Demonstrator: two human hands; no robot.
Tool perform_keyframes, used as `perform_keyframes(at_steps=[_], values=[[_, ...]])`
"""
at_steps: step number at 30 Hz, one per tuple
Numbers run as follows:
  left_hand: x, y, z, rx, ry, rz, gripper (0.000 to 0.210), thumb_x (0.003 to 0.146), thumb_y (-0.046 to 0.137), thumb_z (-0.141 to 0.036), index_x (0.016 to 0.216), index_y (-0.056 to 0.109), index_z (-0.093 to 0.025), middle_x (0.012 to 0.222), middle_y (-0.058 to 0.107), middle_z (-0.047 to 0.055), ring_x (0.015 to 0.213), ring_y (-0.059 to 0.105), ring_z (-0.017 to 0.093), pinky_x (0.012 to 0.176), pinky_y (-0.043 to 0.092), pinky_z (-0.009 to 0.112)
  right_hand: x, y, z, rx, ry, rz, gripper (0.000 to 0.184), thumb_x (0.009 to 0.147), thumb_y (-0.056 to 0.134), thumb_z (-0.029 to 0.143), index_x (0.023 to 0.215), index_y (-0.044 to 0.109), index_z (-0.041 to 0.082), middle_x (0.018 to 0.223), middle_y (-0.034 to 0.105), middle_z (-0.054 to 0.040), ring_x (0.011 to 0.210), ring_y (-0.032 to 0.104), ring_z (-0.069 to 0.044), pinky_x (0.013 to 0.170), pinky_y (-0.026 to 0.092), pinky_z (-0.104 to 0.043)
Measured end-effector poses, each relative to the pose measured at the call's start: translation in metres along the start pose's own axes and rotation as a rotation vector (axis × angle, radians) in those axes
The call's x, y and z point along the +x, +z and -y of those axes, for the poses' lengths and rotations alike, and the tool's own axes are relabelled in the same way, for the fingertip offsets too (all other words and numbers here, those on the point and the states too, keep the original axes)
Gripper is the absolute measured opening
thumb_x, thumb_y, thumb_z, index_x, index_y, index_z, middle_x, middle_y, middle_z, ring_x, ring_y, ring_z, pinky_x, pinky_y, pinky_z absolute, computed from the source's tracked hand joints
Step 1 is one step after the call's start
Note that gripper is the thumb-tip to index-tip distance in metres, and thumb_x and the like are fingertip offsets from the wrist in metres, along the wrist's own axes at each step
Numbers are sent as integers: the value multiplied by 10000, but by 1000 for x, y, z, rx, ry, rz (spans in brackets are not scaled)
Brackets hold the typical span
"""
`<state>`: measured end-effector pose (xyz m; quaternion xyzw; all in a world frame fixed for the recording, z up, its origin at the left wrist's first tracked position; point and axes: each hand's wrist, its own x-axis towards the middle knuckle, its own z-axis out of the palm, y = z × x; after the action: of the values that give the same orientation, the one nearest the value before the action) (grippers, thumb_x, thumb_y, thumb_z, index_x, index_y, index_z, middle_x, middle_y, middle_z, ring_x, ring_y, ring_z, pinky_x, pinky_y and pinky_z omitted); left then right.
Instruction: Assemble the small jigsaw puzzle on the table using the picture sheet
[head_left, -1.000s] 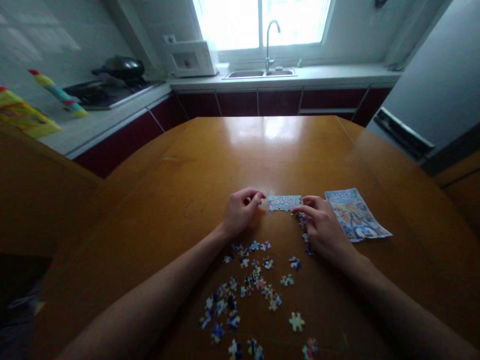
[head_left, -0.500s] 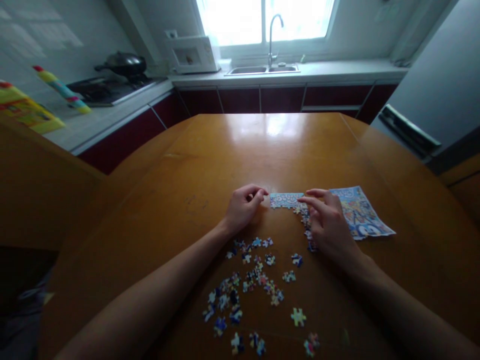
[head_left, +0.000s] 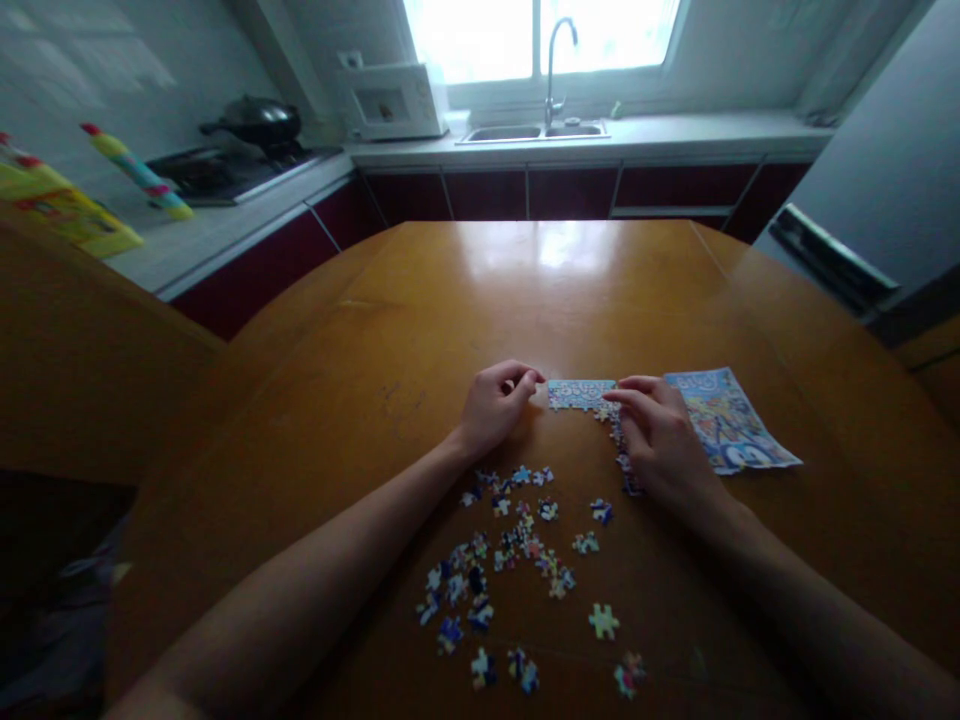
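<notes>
A partly joined jigsaw puzzle [head_left: 579, 394] lies flat on the wooden table, a pale blue strip along its top and a narrow column running down its right side. My left hand [head_left: 496, 402] is at the strip's left end, fingers curled and thumb against the forefinger; whatever may be pinched there is hidden. Over the right corner, my right hand [head_left: 664, 435] rests with fingers stretched and a little apart, the fingertips touching the puzzle and the palm covering part of the column. Loose jigsaw pieces [head_left: 531, 545] are scattered nearer to me, between my forearms.
A creased picture sheet [head_left: 739, 425] of the puzzle design lies right of my right hand. The wooden table [head_left: 450, 300] stretches to a counter with a sink [head_left: 502, 133], a microwave [head_left: 397, 102] and a wok [head_left: 261, 120] on the stove. Yellow bottles [head_left: 82, 210] stand at left.
The whole view has shifted slightly, so everything sits a little further right and higher. Both hands keep nearly the same pose at the puzzle's ends.
</notes>
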<state>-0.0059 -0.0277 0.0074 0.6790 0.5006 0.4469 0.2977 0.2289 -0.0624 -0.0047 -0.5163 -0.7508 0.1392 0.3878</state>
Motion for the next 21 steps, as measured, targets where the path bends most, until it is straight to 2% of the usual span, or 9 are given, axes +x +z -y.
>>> perform_keyframes(at_steps=[10, 21], values=[[0, 1, 7, 4, 9, -2, 224, 908, 551, -275, 843, 733, -163, 778, 709, 37, 657, 585, 113, 595, 422, 243, 2, -6, 7, 62, 18, -123, 200, 885, 536, 171, 995, 701, 200, 1115, 601, -107, 1090, 568, -262, 973, 466, -472], [1, 1, 5, 6, 1, 1, 223, 892, 556, -286, 833, 732, -162, 761, 707, 34, 638, 572, 114, 576, 410, 237, 3, -13, 15, 76, 11, -150, 207, 894, 518, 158, 970, 703, 215, 1096, 612, -105, 1081, 575, -271, 976, 462, -497]])
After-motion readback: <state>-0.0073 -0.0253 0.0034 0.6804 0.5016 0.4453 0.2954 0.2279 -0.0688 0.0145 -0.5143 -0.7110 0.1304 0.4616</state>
